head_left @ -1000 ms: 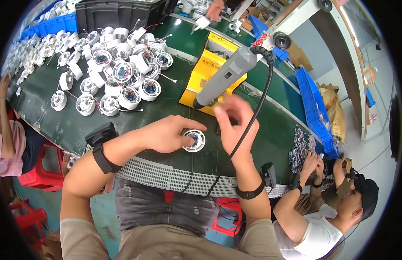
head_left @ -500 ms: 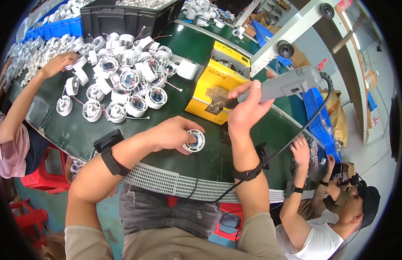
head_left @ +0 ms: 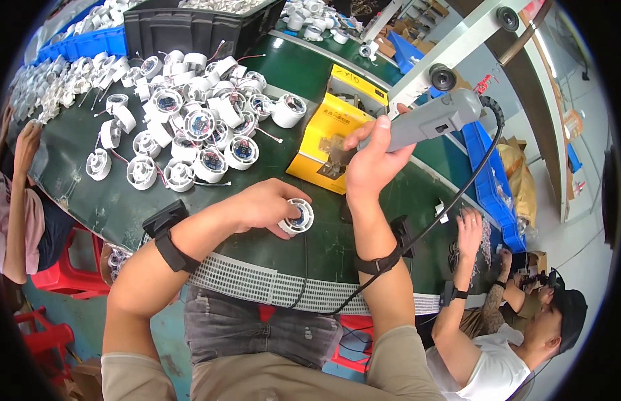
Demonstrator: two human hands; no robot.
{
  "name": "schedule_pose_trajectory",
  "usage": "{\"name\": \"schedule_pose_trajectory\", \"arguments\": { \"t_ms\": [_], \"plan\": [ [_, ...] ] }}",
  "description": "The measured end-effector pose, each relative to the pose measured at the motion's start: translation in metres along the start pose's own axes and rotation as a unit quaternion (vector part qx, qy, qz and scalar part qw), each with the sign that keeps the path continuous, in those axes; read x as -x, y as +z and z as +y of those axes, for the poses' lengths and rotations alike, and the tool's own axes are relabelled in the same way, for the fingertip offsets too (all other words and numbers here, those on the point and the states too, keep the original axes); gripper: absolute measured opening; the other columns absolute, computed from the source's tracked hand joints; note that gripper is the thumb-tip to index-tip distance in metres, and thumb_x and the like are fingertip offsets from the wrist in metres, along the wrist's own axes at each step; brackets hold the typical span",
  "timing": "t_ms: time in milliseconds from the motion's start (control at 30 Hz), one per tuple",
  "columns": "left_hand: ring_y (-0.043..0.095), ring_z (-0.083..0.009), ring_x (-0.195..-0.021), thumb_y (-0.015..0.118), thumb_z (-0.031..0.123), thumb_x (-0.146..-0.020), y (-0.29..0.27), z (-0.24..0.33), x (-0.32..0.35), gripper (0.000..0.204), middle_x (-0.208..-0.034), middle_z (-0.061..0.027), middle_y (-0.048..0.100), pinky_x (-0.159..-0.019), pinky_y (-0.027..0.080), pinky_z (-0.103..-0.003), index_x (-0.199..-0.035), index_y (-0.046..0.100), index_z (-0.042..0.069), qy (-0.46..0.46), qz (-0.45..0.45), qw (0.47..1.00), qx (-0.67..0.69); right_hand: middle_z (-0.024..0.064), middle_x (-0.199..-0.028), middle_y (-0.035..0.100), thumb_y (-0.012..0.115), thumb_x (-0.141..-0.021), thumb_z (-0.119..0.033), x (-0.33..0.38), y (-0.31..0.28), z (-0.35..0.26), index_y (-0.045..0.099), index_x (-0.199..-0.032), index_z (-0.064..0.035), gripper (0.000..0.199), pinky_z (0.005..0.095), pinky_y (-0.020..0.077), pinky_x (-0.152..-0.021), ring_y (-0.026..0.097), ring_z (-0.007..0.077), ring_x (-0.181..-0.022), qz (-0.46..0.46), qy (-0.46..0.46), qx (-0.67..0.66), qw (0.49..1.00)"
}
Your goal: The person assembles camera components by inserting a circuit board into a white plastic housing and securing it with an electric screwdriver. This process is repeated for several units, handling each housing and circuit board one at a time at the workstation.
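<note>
My left hand (head_left: 263, 208) has its thumb and fingers closed around a small white round plastic housing (head_left: 307, 224). A dark blue circuit board shows inside its ring, partly covered by my fingertips. In my right hand (head_left: 377, 157) is a grey corded electric screwdriver (head_left: 434, 123), gripped around its body and tilted. Its front end reaches to the metal piece (head_left: 337, 157) on the side of a yellow cardboard box (head_left: 310, 144); the tip itself is hard to make out.
A pile of white housings (head_left: 200, 123) with wires lies left of the box. Behind stand a black crate (head_left: 190, 33) and a blue bin (head_left: 83, 47). Co-workers sit left and right, one hand (head_left: 469, 230) over the table. The black screwdriver cord (head_left: 457, 207) hangs past my right forearm.
My right hand and the screwdriver have shifted slightly left. At the left, a co-worker's hand has drawn back from the pile. A housing beside the box has tipped, showing its board.
</note>
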State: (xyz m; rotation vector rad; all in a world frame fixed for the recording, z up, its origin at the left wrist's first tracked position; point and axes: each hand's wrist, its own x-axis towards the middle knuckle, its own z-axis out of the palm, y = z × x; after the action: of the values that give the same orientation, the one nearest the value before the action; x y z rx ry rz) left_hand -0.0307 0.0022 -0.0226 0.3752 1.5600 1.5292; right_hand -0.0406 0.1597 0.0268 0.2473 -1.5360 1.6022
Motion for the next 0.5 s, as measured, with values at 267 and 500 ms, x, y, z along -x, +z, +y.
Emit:
{"name": "schedule_pose_trajectory", "arguments": {
  "t_ms": [267,500],
  "plan": [
    [0.066,-0.0212,-0.094,0.052,-0.001,-0.090,-0.003,0.000,0.001,0.037,-0.109,-0.0147,0.063,-0.076,0.062,-0.033,-0.126,0.054,-0.007,0.005,0.013,1.000,0.012,0.0068,-0.061,0.047,0.046,-0.097,-0.015,0.011,-0.003,-0.009,0.034,-0.129,-0.0022,0.036,0.0303,0.0428,-0.046,0.047,0.0153,-0.048,-0.024,0.059,-0.005,0.998],
    [0.066,-0.0244,-0.093,0.051,-0.002,-0.088,-0.003,0.003,0.003,0.038,-0.111,-0.0180,0.062,-0.073,0.062,-0.034,-0.125,0.056,-0.007,0.004,0.020,0.999,0.028,0.0075,-0.066,0.047,0.042,-0.097,-0.016,0.055,-0.005,-0.033,0.031,-0.134,-0.0040,0.040,0.0316,0.0434,-0.045,0.047,0.0167,-0.048,-0.063,0.113,-0.101,0.986]
  ]
}}
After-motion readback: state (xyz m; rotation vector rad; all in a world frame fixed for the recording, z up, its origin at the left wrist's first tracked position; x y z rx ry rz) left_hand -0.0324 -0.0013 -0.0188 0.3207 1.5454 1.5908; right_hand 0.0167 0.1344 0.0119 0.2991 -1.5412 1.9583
